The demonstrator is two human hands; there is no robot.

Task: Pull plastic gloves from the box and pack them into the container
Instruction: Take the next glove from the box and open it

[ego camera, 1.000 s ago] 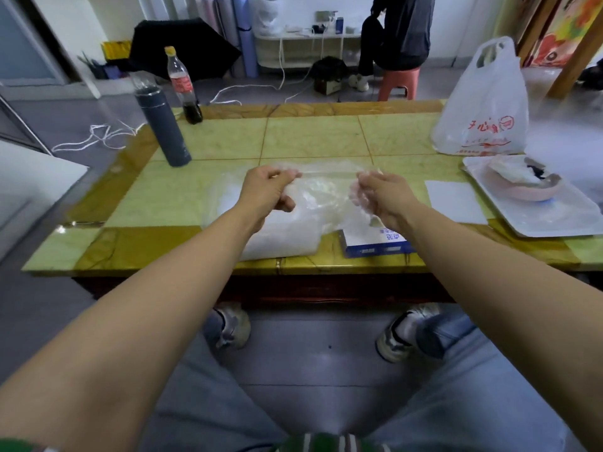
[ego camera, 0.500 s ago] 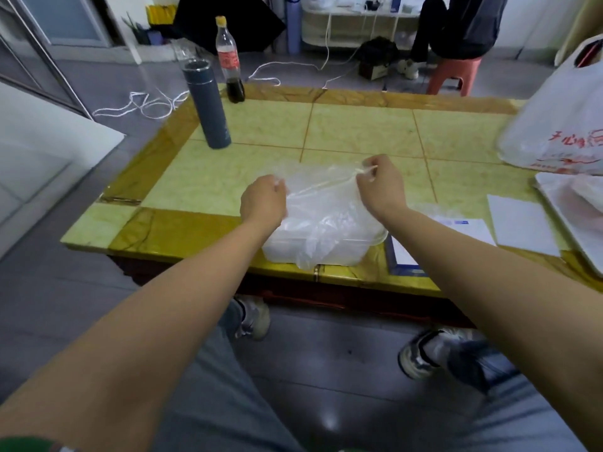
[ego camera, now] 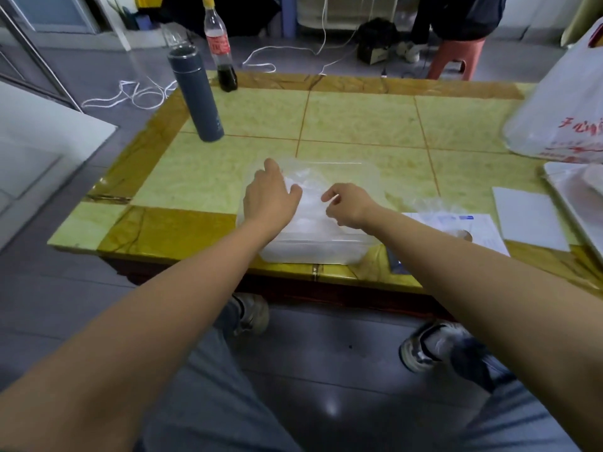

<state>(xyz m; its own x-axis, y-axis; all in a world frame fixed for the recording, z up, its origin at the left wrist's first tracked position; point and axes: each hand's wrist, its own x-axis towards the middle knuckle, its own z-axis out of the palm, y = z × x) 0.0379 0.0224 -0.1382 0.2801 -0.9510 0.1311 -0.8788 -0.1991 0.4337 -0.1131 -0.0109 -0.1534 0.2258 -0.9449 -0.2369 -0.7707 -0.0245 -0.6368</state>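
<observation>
We see the left hand [ego camera: 269,199] spread flat on the gloves [ego camera: 303,177] in the clear container [ego camera: 313,252]. The right hand [ego camera: 350,207] curls above them; whether it pinches plastic we cannot tell.

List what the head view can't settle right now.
Head view only:
- Gloves in the container: clear film on clear plastic, partly under the left hand; count unreadable.
- Right hand: curled fingers, faint film; a pinch can't be confirmed.
- Glove box: right forearm covers its near corner; print too small.
- White bag: cut off by the right edge.
</observation>
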